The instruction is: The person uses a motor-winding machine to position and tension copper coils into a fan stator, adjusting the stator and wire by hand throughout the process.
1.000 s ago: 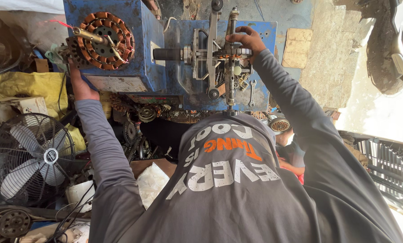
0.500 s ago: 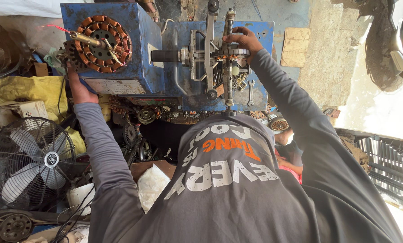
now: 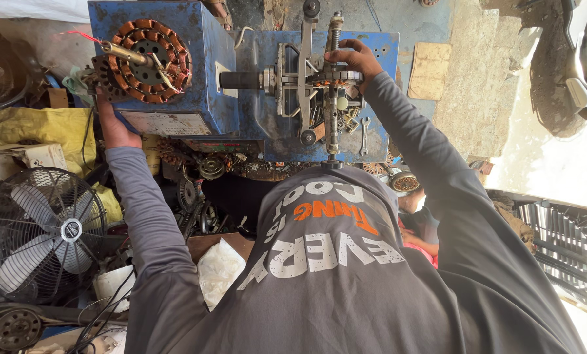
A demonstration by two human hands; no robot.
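The round motor stator wound with copper-coloured wire [image 3: 150, 61] sits mounted on the face of the blue painted metal winding machine [image 3: 201, 72], and its ring of coils looks full all the way round, glossy and tightly packed, so the winding seems well advanced; loose wire ends, one red, stick out at its upper left and are not yet tied off or trimmed. The left hand [image 3: 113, 124] reaches up beneath the stator's left edge, its grip curled against the dark toothed rim there, though whether the fingers pinch it or merely steady it cannot be told. The right hand [image 3: 351, 60] rests on the steel shaft-and-gear assembly [image 3: 329, 82] at the machine's right side, its grip closed over the top of a toothed wheel beside a threaded upright rod. A black cylindrical handle [image 3: 241, 80] juts between the two halves. Small spanners and nuts lie scattered on the scuffed blue desk [image 3: 378, 141]. Lower left stands a wire-caged fan with pale blades [image 3: 34, 236], among dusty scrap parts.
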